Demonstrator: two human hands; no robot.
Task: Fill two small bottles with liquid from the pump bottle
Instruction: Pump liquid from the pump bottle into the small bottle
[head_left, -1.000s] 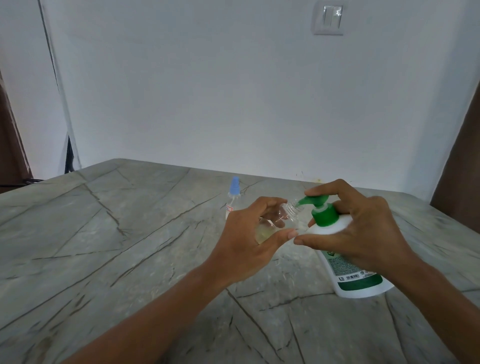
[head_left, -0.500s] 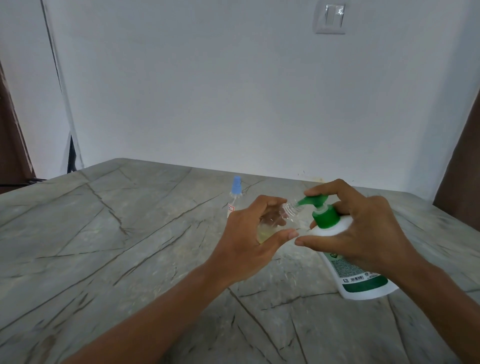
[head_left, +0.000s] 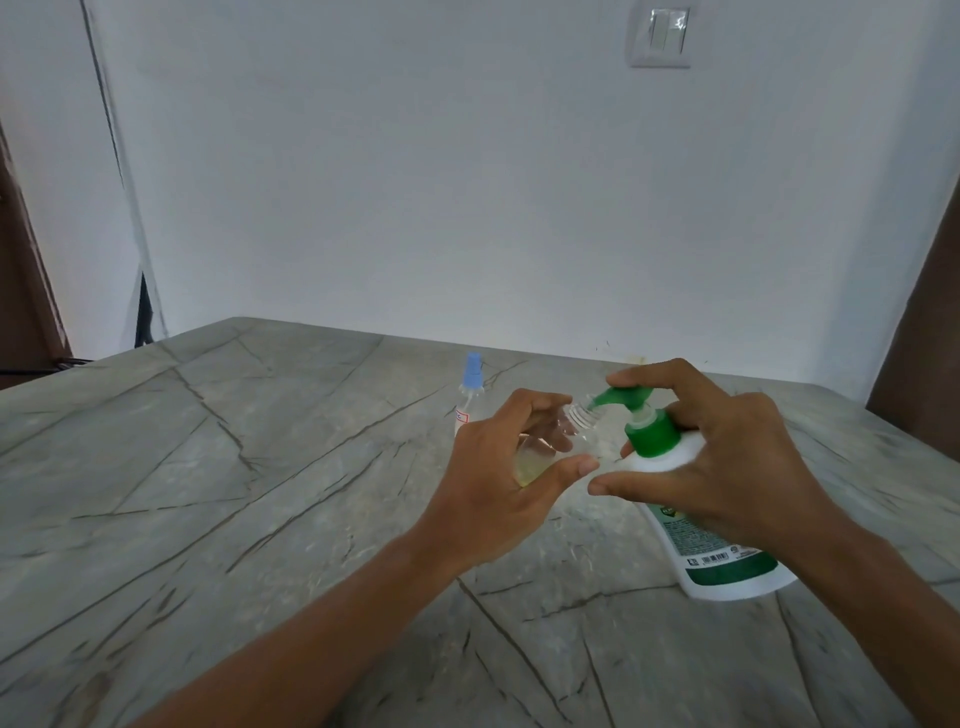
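My left hand (head_left: 501, 480) grips a small clear bottle (head_left: 558, 441), tilted with its open threaded neck up to the right; pale yellow liquid sits in its lower part. The white pump bottle (head_left: 719, 545) with a green pump head (head_left: 626, 397) leans on the table, its spout at the small bottle's mouth. My right hand (head_left: 727, 467) wraps around the pump bottle's shoulder, with the index finger on top of the pump head. A second small clear bottle with a blue cap (head_left: 471, 395) stands behind my left hand.
The grey marble-patterned table (head_left: 208, 467) runs to a white wall at the back. A light switch (head_left: 660, 36) is high on the wall. Dark brown door frames stand at the far left and far right edges.
The pump head has risen a little under my right index finger, showing more of its stem. Both hands and bottles have stayed in nearly the same place.
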